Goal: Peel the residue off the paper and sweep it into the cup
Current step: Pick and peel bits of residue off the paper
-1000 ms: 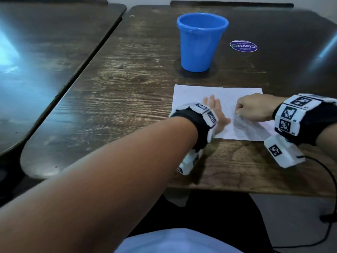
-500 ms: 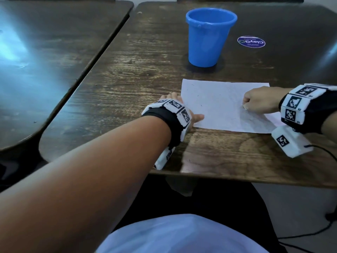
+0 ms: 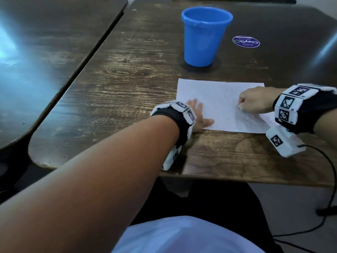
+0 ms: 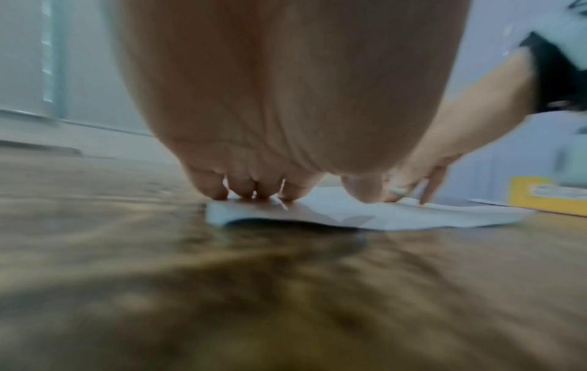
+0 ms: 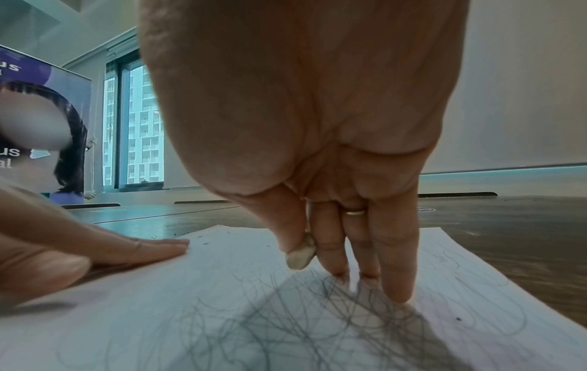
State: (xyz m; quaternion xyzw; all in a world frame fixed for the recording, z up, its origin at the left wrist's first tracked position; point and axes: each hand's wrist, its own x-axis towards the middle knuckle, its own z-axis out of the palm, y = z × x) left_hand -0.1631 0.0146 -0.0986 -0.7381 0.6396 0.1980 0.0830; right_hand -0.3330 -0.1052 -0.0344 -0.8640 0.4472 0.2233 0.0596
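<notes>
The dark wooden table (image 3: 127, 84) bears a white paper (image 3: 215, 105) near its front edge, with a blue cup (image 3: 206, 37) standing upright behind it, well apart, and a round sticker (image 3: 246, 41) to the cup's right. The left hand (image 3: 197, 115) lies flat, fingers straight, pressing the paper's near left corner; the right hand (image 3: 255, 102) rests on the pencil scribble (image 5: 317, 326), thumb and forefinger pinching a small pale eraser (image 5: 301, 253), other fingertips touching the sheet; dark crumbs (image 5: 203, 243) speckle the paper's far part.
</notes>
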